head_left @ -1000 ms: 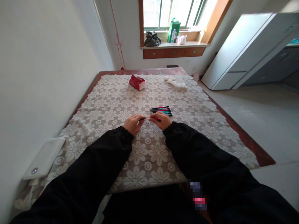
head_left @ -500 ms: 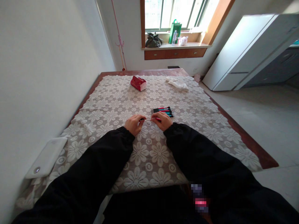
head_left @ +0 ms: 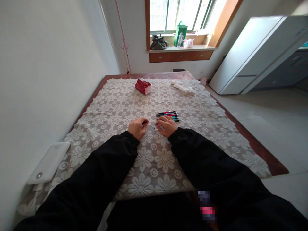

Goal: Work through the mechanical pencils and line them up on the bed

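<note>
Two hands rest close together on the lace tablecloth (head_left: 154,166) — the left hand (head_left: 136,127) pinches a dark pen tip (head_left: 145,122); what the curled right hand (head_left: 166,124) holds I cannot tell. Just beyond the right hand lies a row of pens (head_left: 168,115). Farther off — a red packet (head_left: 143,86), a white cloth (head_left: 183,87).

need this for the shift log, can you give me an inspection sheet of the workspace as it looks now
surface: table under a white floral lace cloth
job's things: row of pens just beyond the hands; a thin pen part between both hands, too small to tell more
clutter: red tissue pack, crumpled white cloth, white flat device at the near left edge
hands: left hand and right hand low on the cloth, fingers curled on the part
cables: nothing seen
surroundings: wall at left, window sill with bags, white cabinet at right
</note>
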A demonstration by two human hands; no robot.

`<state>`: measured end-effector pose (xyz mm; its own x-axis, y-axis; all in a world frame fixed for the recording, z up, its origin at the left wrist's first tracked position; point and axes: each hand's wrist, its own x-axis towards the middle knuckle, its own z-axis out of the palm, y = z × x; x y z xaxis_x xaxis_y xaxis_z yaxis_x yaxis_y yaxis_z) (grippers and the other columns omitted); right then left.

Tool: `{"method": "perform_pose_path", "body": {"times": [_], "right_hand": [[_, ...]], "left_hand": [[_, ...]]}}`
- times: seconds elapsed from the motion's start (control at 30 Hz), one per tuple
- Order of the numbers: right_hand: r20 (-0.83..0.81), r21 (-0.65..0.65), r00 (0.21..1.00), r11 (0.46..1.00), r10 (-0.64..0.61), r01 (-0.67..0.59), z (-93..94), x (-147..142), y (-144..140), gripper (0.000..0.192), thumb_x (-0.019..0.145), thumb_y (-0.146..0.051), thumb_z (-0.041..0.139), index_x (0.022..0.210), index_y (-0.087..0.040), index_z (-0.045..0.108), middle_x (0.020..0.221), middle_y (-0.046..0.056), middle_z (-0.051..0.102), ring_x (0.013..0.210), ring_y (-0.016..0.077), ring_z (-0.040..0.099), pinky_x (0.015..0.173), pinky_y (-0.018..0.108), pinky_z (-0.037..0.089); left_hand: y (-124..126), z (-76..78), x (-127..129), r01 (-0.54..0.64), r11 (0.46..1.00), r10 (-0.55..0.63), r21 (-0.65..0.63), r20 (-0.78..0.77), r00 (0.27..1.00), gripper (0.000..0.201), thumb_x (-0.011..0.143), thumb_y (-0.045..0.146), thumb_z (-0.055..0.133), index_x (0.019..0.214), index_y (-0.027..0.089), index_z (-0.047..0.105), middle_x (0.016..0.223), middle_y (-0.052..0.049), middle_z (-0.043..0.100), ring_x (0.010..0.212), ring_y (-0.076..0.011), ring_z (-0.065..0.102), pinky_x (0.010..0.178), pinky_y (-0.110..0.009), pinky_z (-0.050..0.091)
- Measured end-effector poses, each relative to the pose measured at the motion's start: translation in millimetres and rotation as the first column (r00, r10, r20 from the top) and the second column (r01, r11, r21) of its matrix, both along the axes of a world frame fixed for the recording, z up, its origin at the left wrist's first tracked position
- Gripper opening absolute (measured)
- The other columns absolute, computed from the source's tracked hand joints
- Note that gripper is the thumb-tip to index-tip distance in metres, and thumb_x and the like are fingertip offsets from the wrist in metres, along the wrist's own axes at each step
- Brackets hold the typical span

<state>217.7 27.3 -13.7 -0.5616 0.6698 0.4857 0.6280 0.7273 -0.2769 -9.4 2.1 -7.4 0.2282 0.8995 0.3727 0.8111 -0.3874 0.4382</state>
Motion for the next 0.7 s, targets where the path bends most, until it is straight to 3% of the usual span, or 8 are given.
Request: {"method": "perform_pose_path", "body": {"times": [0.33, 0.5, 0.7], "right_hand": [[0.073, 0.015, 0.997, 0.999, 0.028, -0.030, -4.4, 1.6, 3.3, 0.028, 0.088, -0.044, 0.073, 0.109, -0.026, 0.076, 0.105, 0.005, 0.072, 0.100, 0.0235, 0.055, 0.087, 0.040, 0.036], [0.097, -0.006, 0.995, 1.000, 0.003, -0.002, -6.3, 0.3, 4.0, 0.013, 0.093, -0.033, 0.067, 0.090, -0.025, 0.077, 0.101, 0.004, 0.072, 0.098, 0.0215, 0.054, 0.087, 0.039, 0.034], [0.107, -0.012, 0.994, 0.999, 0.036, -0.035, -4.5, -0.1, 4.3, 0.022, 0.091, -0.043, 0.071, 0.104, -0.026, 0.076, 0.104, 0.004, 0.073, 0.097, 0.0217, 0.054, 0.086, 0.038, 0.032]], "left_hand": [[-0.4, 0.5, 0.0, -0.004, 1.000, 0.004, 0.004, 0.007, 1.000, 0.013, 0.093, 0.025, 0.058, 0.101, 0.025, 0.068, 0.093, -0.004, 0.075, 0.090, -0.0239, 0.068, 0.085, -0.038, 0.053], [-1.1, 1.7, 0.9, -0.018, 0.999, 0.017, -0.037, -0.024, 1.000, 0.014, 0.091, 0.023, 0.058, 0.100, 0.023, 0.068, 0.094, -0.005, 0.074, 0.091, -0.0237, 0.068, 0.086, -0.037, 0.052], [-1.6, 3.0, 1.9, -0.028, 0.997, 0.025, -0.065, -0.043, 0.999, 0.015, 0.089, 0.021, 0.058, 0.100, 0.023, 0.068, 0.095, -0.005, 0.075, 0.093, -0.0241, 0.068, 0.088, -0.037, 0.051]]}}
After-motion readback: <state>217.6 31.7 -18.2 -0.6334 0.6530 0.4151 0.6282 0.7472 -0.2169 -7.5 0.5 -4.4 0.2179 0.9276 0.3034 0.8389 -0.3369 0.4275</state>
